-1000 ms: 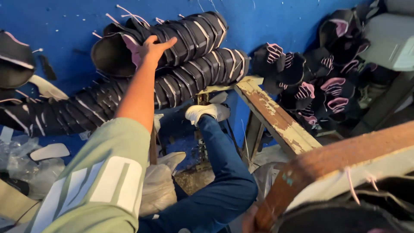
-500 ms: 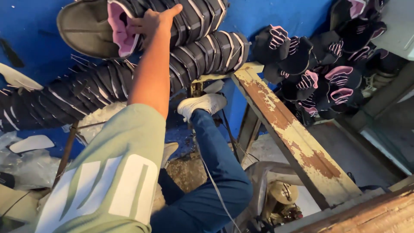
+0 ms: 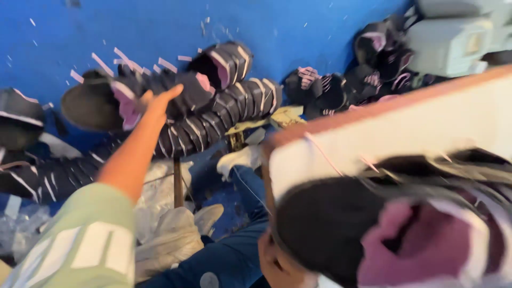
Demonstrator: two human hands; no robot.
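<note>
Where the view is nearest, at 5 o'clock, a black shoe upper with pink lining is seen blurred; whether the right hand grips it cannot be told. Farther off, at 10 o'clock, the left hand is extended, fingers closed on a stacked black upper against the blue wall.

Shoe-making workshop, stacked rows of black shoe uppers against a blue wall, worn wooden workbench

Left hand on blurred, probably stacked black-and-pink shoe uppers.
</note>
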